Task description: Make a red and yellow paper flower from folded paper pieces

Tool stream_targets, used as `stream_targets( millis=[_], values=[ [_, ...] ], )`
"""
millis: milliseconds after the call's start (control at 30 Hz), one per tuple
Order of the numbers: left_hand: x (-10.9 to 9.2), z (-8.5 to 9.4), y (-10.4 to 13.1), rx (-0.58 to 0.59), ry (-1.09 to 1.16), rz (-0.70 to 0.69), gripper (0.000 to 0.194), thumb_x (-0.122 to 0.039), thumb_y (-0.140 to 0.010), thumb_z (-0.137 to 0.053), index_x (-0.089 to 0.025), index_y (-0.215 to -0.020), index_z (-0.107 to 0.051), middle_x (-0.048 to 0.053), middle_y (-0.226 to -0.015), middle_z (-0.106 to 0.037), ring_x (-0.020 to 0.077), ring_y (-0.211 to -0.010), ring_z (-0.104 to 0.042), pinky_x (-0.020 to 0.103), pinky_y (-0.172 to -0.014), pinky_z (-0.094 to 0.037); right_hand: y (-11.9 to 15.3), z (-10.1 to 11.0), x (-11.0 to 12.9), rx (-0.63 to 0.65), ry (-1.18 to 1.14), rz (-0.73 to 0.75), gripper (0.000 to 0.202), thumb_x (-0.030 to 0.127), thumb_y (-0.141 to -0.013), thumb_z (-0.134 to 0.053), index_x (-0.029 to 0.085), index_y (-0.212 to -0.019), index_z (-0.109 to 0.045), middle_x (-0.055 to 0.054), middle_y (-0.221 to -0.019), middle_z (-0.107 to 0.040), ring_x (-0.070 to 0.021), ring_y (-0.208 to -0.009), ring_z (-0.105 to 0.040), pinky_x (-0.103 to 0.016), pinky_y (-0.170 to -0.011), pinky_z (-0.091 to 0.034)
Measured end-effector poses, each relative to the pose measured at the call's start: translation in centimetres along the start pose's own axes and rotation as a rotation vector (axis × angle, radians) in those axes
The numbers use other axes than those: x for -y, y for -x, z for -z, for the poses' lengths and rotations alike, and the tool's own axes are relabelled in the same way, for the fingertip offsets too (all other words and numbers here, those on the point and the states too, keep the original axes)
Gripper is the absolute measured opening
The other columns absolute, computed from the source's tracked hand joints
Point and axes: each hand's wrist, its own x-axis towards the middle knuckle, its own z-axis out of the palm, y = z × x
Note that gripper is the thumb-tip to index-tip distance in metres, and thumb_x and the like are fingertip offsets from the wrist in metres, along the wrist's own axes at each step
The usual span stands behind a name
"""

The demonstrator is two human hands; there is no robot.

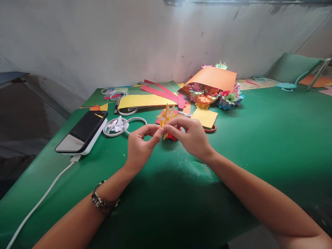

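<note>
Left hand and right hand pinching yellow paper flower; light fingertip pressure best, petals uncrushed.

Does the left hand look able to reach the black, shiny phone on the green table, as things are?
Probably yes: the round white rings near the phone lie low, but the left hand is busy at the spiky yellow paper flower.
</note>
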Motion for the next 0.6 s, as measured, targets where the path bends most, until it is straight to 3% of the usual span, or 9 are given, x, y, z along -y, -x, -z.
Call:
stream_targets(
  millis=[300,433,600],
  values=[
    [-0.16,-0.07,-0.13,0.066,0.082,0.06,0.011,-0.027,-0.07,-0.061,-0.017,-0.067,-0.064,0.001,-0.06,-0.066,0.0095,-0.05,-0.053,0.02,-0.048,-0.045,0.29,-0.11,-0.25,-0.021,0.213,0.242,0.013,0.014,-0.079,-0.056,0.019,-0.069,-0.063,-0.001,-0.076,-0.066,-0.0121,-0.072,-0.059,-0.026,-0.067,-0.048],
    [-0.21,-0.1,-0.25,0.026,0.103,0.083,0.009,-0.025,-0.069,-0.059,-0.017,-0.065,-0.062,-0.002,-0.052,-0.059,0.0085,-0.048,-0.05,0.019,-0.047,-0.043,0.51,-0.04,-0.15,-0.025,0.418,0.332,0.015,0.018,-0.081,-0.053,0.019,-0.077,-0.067,-0.004,-0.08,-0.06,-0.0161,-0.081,-0.054,-0.031,-0.074,-0.044],
    [-0.29,-0.28,-0.48,0.016,0.198,0.175,0.008,-0.023,-0.063,-0.059,-0.017,-0.059,-0.056,-0.005,-0.046,-0.049,0.0059,-0.042,-0.042,0.017,-0.041,-0.037,0.75,-0.21,-0.29,-0.03,0.606,0.347,0.017,0.023,-0.082,-0.053,0.022,-0.079,-0.069,-0.005,-0.08,-0.052,-0.0185,-0.083,-0.048,-0.033,-0.07,-0.036]
  ],
)
